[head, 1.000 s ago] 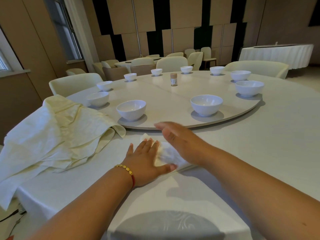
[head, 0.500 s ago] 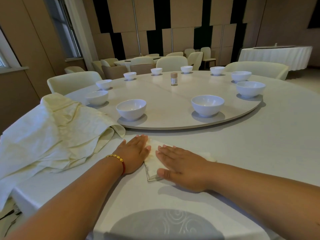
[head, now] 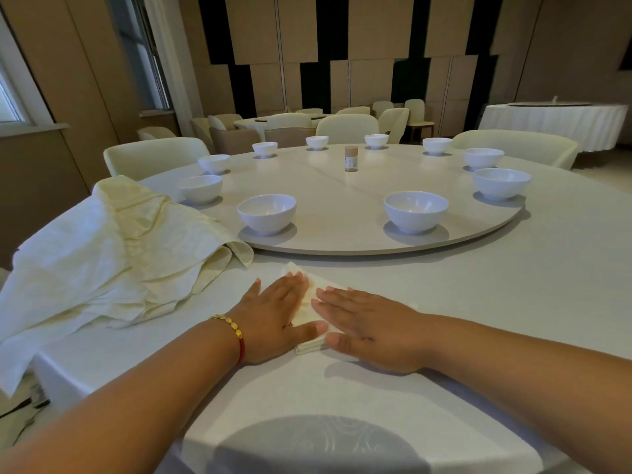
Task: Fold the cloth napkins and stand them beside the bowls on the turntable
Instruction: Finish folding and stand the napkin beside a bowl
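A small folded cream napkin (head: pixel 312 304) lies flat on the white tablecloth just in front of the turntable (head: pixel 342 241). My left hand (head: pixel 273 319) and my right hand (head: pixel 372 328) both press flat on it, fingers spread, covering most of it. Only the far corner and the strip between the hands show. A heap of unfolded cream napkins (head: pixel 102 261) lies to the left. Several white bowls ring the turntable; the nearest two are a left bowl (head: pixel 266 213) and a right bowl (head: pixel 415 211).
A small brown-capped jar (head: pixel 351 159) stands at the turntable's middle. Cream chairs (head: pixel 154 157) surround the far side of the table. Other dressed tables (head: pixel 554 121) stand behind. The table's near edge runs below my forearms.
My right hand came down from above the napkin and now lies flat on it. My left hand slid back onto the napkin's left part. The napkin looks smaller and flatter.
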The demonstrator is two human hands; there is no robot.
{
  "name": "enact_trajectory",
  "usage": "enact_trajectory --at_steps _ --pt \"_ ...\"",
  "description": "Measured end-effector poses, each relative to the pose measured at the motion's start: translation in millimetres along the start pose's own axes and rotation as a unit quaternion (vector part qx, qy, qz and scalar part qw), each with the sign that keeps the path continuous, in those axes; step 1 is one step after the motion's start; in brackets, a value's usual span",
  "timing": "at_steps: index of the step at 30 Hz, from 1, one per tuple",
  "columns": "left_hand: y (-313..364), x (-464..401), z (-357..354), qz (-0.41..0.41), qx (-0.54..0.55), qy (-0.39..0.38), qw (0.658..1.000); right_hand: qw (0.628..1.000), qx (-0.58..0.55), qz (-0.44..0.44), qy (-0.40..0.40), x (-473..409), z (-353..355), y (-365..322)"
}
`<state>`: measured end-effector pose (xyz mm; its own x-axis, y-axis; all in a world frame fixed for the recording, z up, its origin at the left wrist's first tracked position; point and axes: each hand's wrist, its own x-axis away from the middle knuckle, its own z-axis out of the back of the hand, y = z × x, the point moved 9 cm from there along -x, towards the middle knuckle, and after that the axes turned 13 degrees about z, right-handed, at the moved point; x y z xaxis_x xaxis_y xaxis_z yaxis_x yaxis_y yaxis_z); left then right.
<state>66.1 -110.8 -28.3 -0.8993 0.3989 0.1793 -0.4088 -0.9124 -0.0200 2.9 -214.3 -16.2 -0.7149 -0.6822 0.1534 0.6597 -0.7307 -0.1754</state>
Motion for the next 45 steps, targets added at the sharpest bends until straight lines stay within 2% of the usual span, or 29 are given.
enact_trajectory --at_steps 7,12,14,16,18,21,24,27,32,38,41,45 --pt "1 0 0 -0.009 0.013 -0.003 1.000 1.000 -0.001 -0.004 0.003 34 -4 25" --pt "1 -1 0 -0.015 0.020 -0.001 1.000 0.999 -0.004 -0.048 -0.005 61 -6 41" --pt "1 -2 -1 -0.013 0.023 -0.005 1.000 0.997 0.048 -0.065 -0.008 62 0 37" --pt "1 -3 -1 -0.009 0.025 -0.012 1.000 0.993 0.093 -0.066 0.022 55 13 23" --pt "0 -2 -1 -0.004 0.029 -0.017 0.999 0.995 0.070 -0.050 0.049 45 21 4" --pt "0 -2 1 0.003 0.041 -0.010 0.999 0.999 -0.006 -0.041 0.006 38 6 -12" --pt "1 4 9 -0.018 0.147 0.008 0.989 0.999 -0.012 -0.047 -0.004 39 -3 -12" --pt "-1 21 13 -0.073 0.328 -0.027 0.941 0.999 -0.023 -0.047 -0.004 39 -3 -10" --pt "-10 35 22 -0.100 0.285 0.067 0.951 0.999 -0.023 -0.045 0.007 39 -2 -9" --pt "9 50 34 -0.106 0.125 0.165 0.973 0.993 -0.064 -0.068 0.074 35 12 -6" --pt "7 46 47 -0.082 0.181 0.181 0.963 0.986 -0.054 -0.120 0.104 30 27 0" --pt "13 35 76 -0.096 0.206 0.219 0.949 0.974 0.057 -0.154 0.157 13 49 6"
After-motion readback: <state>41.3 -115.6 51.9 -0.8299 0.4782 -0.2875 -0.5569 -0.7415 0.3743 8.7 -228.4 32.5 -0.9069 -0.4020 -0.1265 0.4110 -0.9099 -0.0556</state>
